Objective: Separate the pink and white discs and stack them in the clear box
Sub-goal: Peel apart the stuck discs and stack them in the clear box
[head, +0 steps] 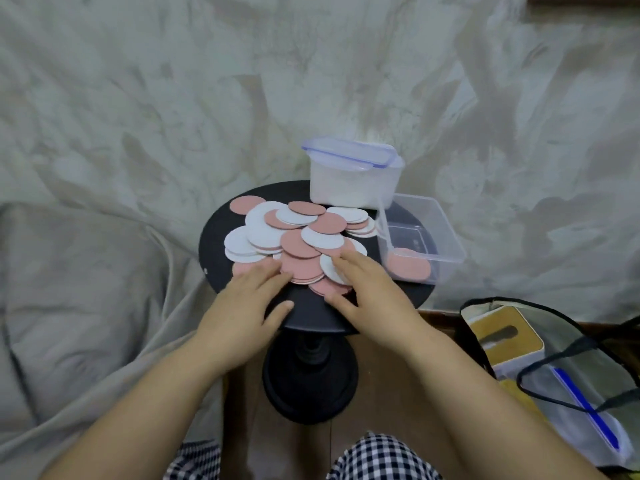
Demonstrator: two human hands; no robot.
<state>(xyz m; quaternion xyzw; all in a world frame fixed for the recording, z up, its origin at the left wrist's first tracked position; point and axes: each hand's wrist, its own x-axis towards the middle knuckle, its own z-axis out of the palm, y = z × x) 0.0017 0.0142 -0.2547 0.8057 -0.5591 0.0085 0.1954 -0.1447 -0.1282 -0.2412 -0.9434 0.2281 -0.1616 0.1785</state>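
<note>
Since only a short stack of pink discs (408, 268) sits in the open clear box (446, 237), just off to the right of the right hand (370, 289), I'd call this job barely started. Pretty much everything else is one jumbled pile of discs (298, 237) running from under both sets of fingers out ahead of them, pink and white overlapping every which way on the little round black table (214, 251). I can't see any white stack in the clear box yet. Past the fingertips, at the far side of the pile, there's a second lidded container (353, 181) with something white inside (could be discs, honestly can't tell through the cloudy wall). The left hand (247, 299) lies flat with its fingers straight and close together on the near edge of the pile and its thumb stuck out toward the right hand. The right hand is the same deal, fingers stretched out flat on a white disc and a couple of pink ones, thumb splayed toward the left. Neither hand is pinching or lifting anything. So what's left is basically the whole sort, all the whites plus most of the pinks.
</note>
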